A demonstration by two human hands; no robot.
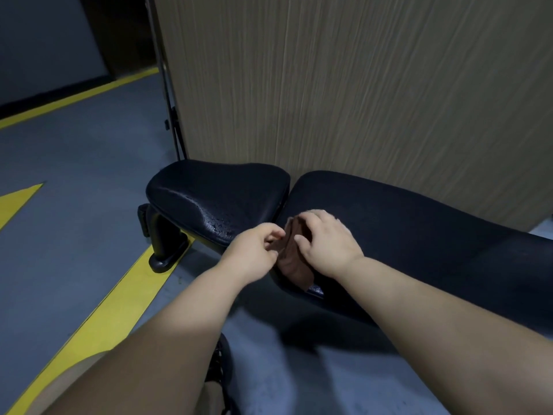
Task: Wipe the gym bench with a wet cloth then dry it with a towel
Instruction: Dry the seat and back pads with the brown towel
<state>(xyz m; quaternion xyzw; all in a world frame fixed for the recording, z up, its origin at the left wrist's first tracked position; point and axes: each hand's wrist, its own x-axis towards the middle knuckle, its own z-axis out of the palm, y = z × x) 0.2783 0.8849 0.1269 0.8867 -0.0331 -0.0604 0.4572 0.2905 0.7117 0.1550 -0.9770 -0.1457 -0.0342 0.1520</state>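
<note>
In the head view, a black bench (419,223) is seen standing on a grey floor (74,175), set close against a wood-grain panel (359,85). The bench is made up of two pads: a short seat (215,196) to the left and a long back pad to the right, parted by a narrow gap. Droplets (220,226) are seen on the near part of the seat.

A brown cloth (291,262) is found bunched on the left end of the back pad, just beside the gap, with its lower end hanging over the pad's near edge. It is held by both hands. Its left edge is pinched by the left hand (254,250), with thumb and fingertips drawn together. The right hand (326,244) is laid palm down on it, the fingers curled over its far end and the thumb set across its middle. Both forearms are bare.

The seat is carried on a black leg (164,241), whose foot rests on a yellow line (113,298) painted on the floor. More yellow lines are seen farther left. A thin black pole (170,100) runs down along the panel's left edge. A dark shoe (223,366) is partly seen at the bottom, between the arms.
</note>
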